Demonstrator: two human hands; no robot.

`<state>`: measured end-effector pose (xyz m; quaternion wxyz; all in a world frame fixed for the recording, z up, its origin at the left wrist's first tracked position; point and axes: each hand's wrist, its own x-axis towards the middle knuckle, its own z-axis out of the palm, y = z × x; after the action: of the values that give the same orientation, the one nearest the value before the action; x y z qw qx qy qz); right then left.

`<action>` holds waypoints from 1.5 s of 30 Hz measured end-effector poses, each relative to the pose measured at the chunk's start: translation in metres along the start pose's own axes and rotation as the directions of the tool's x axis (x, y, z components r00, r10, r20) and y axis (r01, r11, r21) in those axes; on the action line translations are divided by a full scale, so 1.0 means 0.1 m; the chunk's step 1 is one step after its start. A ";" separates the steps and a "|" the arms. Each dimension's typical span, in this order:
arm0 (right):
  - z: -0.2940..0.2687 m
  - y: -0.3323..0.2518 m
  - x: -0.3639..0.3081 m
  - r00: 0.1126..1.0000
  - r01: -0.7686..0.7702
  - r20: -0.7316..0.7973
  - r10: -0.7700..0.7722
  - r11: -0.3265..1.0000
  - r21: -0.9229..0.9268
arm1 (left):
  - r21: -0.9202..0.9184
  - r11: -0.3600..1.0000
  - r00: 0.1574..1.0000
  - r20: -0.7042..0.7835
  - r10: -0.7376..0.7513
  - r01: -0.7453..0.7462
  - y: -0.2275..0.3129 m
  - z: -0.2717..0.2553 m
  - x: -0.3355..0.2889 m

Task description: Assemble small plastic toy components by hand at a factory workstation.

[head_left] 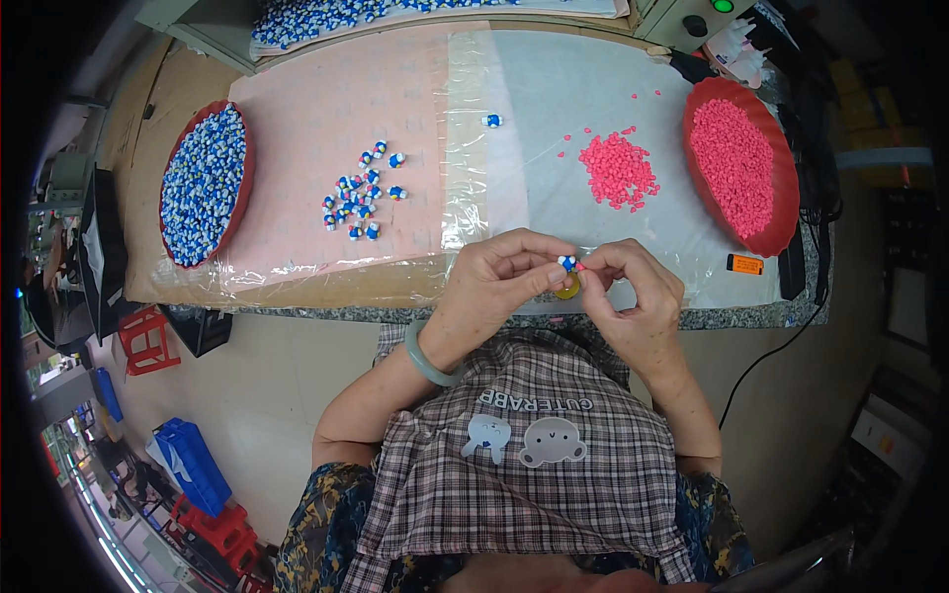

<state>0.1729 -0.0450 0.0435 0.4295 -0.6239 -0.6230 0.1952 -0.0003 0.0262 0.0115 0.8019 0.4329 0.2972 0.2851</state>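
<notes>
Hands (489,282) (641,296), nearly closed, pinch figurine (567,263) and pink piece (580,266).

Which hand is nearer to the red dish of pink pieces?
The right. The right hand is to the left of the red dish and closer to the person; the left hand is farther left. Neither touches it.

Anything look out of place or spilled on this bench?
Mildly: one blue-and-white piece lies alone near the far side, apart from the loose cluster to its left; a few pink bits lie outside their pile.
</notes>
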 end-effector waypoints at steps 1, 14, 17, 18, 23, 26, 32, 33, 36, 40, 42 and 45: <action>0.00 0.00 0.00 1.000 0.000 0.000 0.000 1.000 0.000 | 0.001 1.000 1.000 -0.001 0.008 -0.008 -0.01 0.00 0.00; 0.01 0.04 -0.02 0.999 0.003 0.034 -0.002 1.000 -0.023 | 0.039 0.996 0.997 0.004 0.074 -0.074 -0.05 0.02 0.00; -0.01 0.04 -0.02 0.999 0.024 0.050 -0.022 0.999 -0.043 | 0.196 0.969 0.988 -0.014 0.157 -0.151 -0.06 0.02 -0.02; -0.03 0.03 -0.02 0.998 0.031 0.059 -0.028 0.998 -0.048 | 0.196 0.969 0.988 -0.012 0.155 -0.150 -0.05 0.03 -0.03; -0.07 0.07 -0.03 0.986 -0.137 0.110 0.124 0.983 0.119 | 0.453 0.835 0.944 0.050 0.326 -0.313 -0.04 0.04 -0.04; -0.09 0.06 -0.02 0.968 -0.223 0.154 0.196 0.956 0.189 | 0.563 0.726 0.906 0.109 0.409 -0.395 -0.04 0.03 -0.05; -0.05 0.10 -0.06 0.958 -0.274 0.152 0.241 0.927 0.255 | 0.623 0.643 0.874 0.146 0.464 -0.445 -0.02 0.03 -0.02; -0.04 0.12 -0.07 0.953 -0.293 0.159 0.257 0.914 0.281 | 0.621 0.642 0.872 0.150 0.466 -0.449 -0.02 0.03 -0.02; -0.02 0.11 -0.09 0.948 -0.310 0.167 0.271 0.908 0.282 | 0.623 0.652 0.887 0.164 0.433 -0.433 0.03 0.00 -0.02; -0.18 0.25 -0.02 0.917 -0.383 0.241 0.317 0.870 0.311 | 0.531 0.788 0.933 0.013 0.360 -0.311 0.13 -0.16 -0.03; -0.29 0.45 0.00 0.909 -0.410 0.076 0.410 0.912 -0.018 | 0.492 0.831 0.896 -0.199 0.396 -0.258 0.18 -0.34 -0.03; -0.35 0.77 0.00 0.982 -0.173 -0.111 0.150 0.956 -0.239 | 0.666 0.712 0.787 -0.309 0.534 -0.222 0.28 -0.75 -0.01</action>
<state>0.2472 -0.0442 0.0035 0.3593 -0.7298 -0.5688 0.1217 -0.0607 0.0773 0.0025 0.4441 0.6305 0.4619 0.4381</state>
